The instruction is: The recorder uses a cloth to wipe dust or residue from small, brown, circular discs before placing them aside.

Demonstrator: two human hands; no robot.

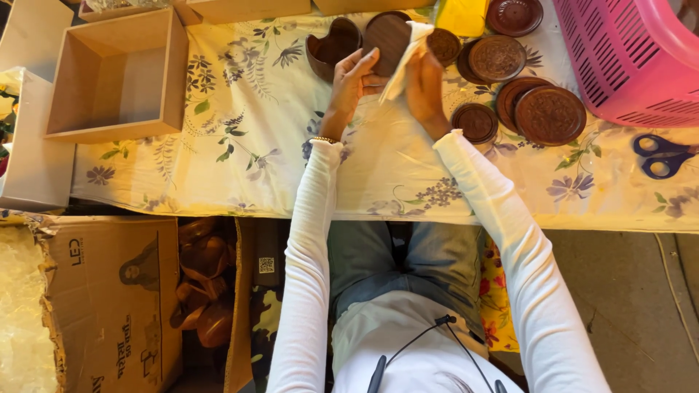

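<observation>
My left hand (352,76) grips a dark brown wooden piece (384,38) with a round flat top, held over the flowered tablecloth (247,131). My right hand (424,87) presses a white cloth (404,58) against the right side of that piece. A dark wooden bowl-like part (331,45) sits just left of my left hand's fingers. Both arms wear long white sleeves, and a beaded bracelet (322,140) is on the left wrist.
Several round carved wooden lids (550,115) lie to the right of my hands. A pink plastic basket (626,58) stands at the far right, blue-handled scissors (659,154) below it. An open wooden box (120,76) sits at left. A cardboard carton (109,306) stands on the floor.
</observation>
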